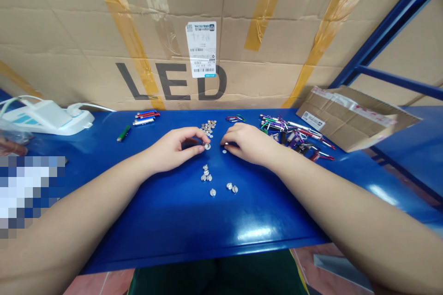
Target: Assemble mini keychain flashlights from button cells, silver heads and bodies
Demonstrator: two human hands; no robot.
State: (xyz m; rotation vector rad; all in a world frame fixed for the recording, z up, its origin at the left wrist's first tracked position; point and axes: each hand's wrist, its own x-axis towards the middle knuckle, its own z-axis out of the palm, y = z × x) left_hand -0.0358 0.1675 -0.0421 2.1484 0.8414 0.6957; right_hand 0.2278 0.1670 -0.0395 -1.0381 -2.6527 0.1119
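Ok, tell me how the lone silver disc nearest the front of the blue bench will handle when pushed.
The silver disc looks like rigid metal, so it probably won't flex. On the glossy blue bench it would likely slide easily, and, being round, may roll if tipped on edge. Its small size could make it fiddly to pinch.

bench (194, 221): glossy blue paint | discs (212, 192): shiny metal | carton (69, 18): matt cardboard

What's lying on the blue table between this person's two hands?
In the head view, a small round silver disc lies on the glossy blue table between the left hand and the right hand; a second silver disc sits at the left fingertips.
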